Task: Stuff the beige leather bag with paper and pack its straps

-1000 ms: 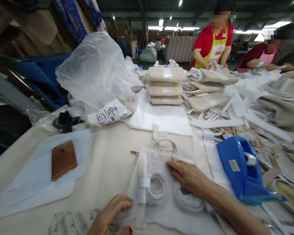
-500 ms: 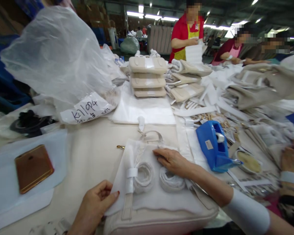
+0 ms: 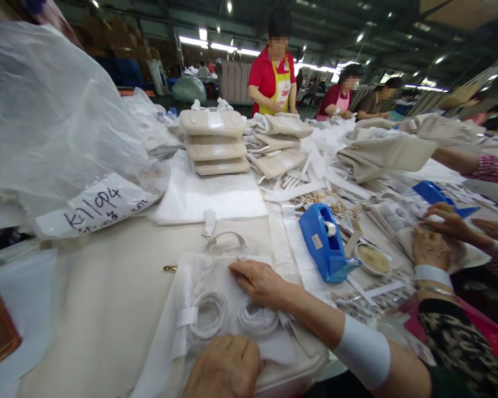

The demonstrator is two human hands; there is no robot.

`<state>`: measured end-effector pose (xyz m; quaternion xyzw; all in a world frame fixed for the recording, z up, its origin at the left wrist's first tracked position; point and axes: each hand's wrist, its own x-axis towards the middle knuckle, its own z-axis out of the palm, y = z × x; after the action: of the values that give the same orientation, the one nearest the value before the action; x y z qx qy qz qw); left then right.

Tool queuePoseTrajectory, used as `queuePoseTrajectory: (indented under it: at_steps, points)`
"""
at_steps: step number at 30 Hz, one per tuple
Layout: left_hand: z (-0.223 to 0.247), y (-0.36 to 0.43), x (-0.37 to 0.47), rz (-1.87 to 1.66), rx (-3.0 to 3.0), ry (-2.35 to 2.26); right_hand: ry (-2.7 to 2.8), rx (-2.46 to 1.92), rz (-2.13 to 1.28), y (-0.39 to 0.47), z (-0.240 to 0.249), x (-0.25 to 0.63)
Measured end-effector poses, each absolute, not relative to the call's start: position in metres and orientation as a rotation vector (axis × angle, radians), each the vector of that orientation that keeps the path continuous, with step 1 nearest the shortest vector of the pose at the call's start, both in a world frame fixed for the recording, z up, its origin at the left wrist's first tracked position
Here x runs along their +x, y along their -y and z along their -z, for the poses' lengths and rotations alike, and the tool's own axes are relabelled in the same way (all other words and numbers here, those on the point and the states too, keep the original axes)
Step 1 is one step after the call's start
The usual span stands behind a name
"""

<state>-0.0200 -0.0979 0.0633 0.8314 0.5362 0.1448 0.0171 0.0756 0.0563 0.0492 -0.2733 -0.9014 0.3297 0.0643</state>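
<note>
Head view, pale bag point(image 3: 294, 373) — beneath fingers point(image 3: 245, 271)

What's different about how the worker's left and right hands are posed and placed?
The left hand is curled, its fingertips hidden, while the right hand has its fingers stretched out. The left hand is nearer the camera; the right hand is farther off. Both are bare, backs up, at the pale bag.

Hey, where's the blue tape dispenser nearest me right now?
In the head view, it's right of centre: the nearer blue tape dispenser stands beyond and right of your right hand, just left of the small bowl.
</note>
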Motion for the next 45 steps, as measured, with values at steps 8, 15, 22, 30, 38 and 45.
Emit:
queuePoseTrajectory:
  at_steps: [8, 15, 22, 30, 38, 45]
  points:
    - [-0.069, 0.078, -0.007, -0.058, 2.184, -1.698, 2.499, -0.799, -1.130, -0.056, -0.044, 0.077]
    - [-0.046, 0.082, -0.009, -0.126, 2.284, -1.694, 1.790, -1.089, -1.309, -0.044, -0.049, 0.135]
    - [-0.034, 0.087, -0.008, -0.331, 2.443, -1.649, 1.741, -1.459, -1.463, 0.027, -0.043, 0.199]
    - [-0.043, 0.084, -0.004, -0.627, 2.697, -1.586, 1.692, -1.337, -1.382, 0.046, -0.044, 0.190]
    - [-0.059, 0.085, -0.002, -0.437, 2.920, -1.486, 0.950, -1.180, -1.820, 0.050, -0.023, 0.176]
    - [-0.060, 0.079, -0.008, -0.449, 2.831, -1.318, 0.840, -1.207, -1.806, 0.051, -0.036, 0.168]
